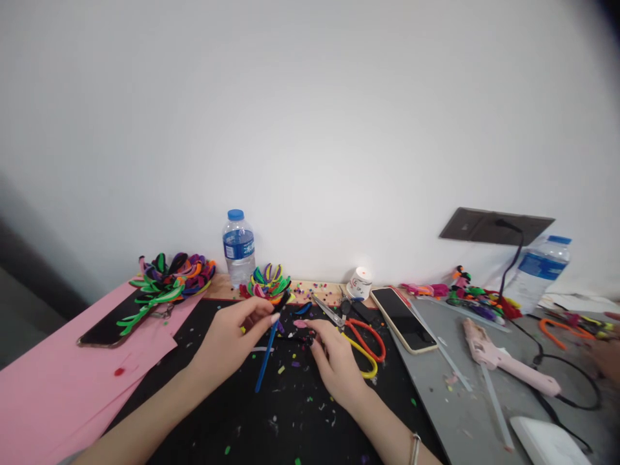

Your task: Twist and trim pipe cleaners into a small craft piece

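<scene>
Left grip point(245, 328) — blue strip point(264, 368) below.

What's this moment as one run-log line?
left hand: pinching blue strip; right hand: over black mat, grip unclear; near right hand: scissors; right of mat: pink glue gun

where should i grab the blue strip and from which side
Pinch the blue strip near its lower end, probably with the right hand coming from the right. It is thin and straight, slanting toward the camera; its upper end is at the fingertips of the left hand, whose forearm lies on the other side.
</scene>
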The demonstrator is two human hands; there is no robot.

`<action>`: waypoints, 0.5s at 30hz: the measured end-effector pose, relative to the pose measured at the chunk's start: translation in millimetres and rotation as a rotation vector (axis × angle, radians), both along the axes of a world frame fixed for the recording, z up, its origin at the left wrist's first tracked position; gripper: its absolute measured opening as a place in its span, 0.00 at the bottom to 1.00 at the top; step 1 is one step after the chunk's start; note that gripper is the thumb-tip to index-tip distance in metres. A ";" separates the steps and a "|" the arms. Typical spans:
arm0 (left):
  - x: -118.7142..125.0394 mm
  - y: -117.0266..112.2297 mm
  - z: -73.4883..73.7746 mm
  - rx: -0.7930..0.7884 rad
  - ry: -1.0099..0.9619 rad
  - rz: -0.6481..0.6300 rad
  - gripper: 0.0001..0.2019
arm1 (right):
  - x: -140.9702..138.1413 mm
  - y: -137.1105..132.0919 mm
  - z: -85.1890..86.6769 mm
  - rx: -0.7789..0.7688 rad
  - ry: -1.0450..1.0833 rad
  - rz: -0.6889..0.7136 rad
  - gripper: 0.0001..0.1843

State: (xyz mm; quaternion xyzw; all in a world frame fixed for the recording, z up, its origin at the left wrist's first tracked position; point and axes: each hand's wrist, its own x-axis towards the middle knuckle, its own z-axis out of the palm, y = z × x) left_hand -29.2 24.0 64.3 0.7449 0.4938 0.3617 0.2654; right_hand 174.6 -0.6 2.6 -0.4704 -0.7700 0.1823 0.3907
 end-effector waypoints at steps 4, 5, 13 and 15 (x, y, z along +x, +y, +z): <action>0.1 9.7 -2.8 0.040 -0.127 0.154 0.12 | -1.1 -3.9 -2.0 -0.084 -0.013 0.069 0.17; 0.8 10.3 -4.2 0.029 -0.128 0.151 0.12 | -3.5 -5.2 -2.3 -0.112 -0.001 0.085 0.17; 28.2 -2.4 -26.8 -0.196 -0.115 -0.140 0.06 | -33.4 -17.2 -9.7 -0.642 0.520 0.183 0.04; 27.6 0.6 -28.6 -0.193 -0.102 -0.145 0.06 | -34.0 -16.7 -11.5 -0.724 0.619 0.198 0.05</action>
